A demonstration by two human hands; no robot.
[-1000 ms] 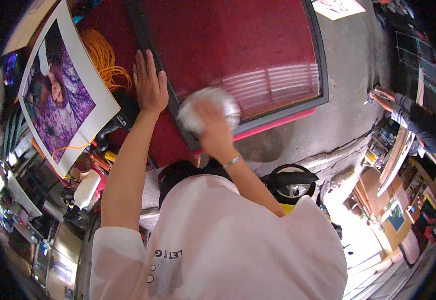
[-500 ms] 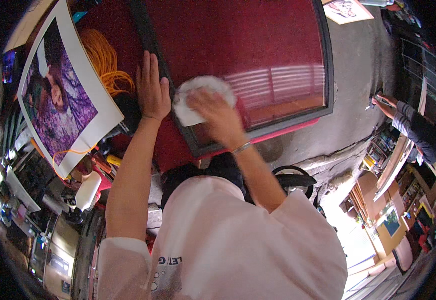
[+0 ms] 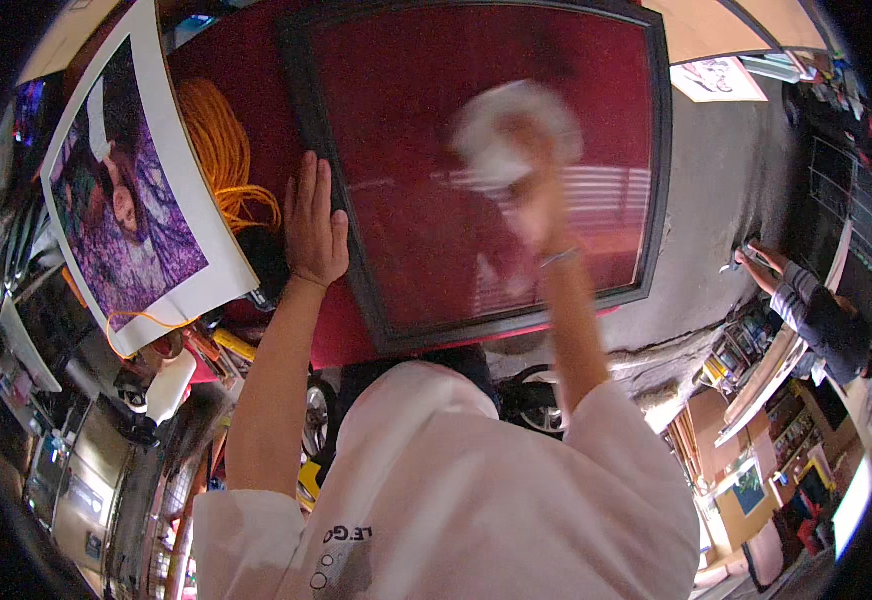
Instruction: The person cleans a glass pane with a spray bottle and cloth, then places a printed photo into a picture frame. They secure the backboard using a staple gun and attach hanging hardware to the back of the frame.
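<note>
While the glass (image 3: 406,130) is being rubbed, the left hand (image 3: 316,225) is being rested flat along the left border of the black frame (image 3: 476,327), its fingers straight and together, its thumb apart, nothing being grasped. The frame is probably being steadied best when light pressure is being put on that border only and bare fingertips are being spared the glass. At the upper middle of the glass, a white cloth (image 3: 486,140) is being covered by the right hand (image 3: 536,190); how far its fingers are being curled, or how firmly the cloth is being gripped, cannot be told through the blur. Even, overlapping strokes are being called for, with the bracelet (image 3: 559,257) being held off the surface.

At far left, space is being taken up by a large photo print (image 3: 136,200), then by orange cord (image 3: 214,140), so the left hand is being given little room. The frame is being supported by a red cover (image 3: 246,60). Rightward, a drawing (image 3: 716,80) is being shown beyond the frame, and another person (image 3: 821,320) is being seen well apart.
</note>
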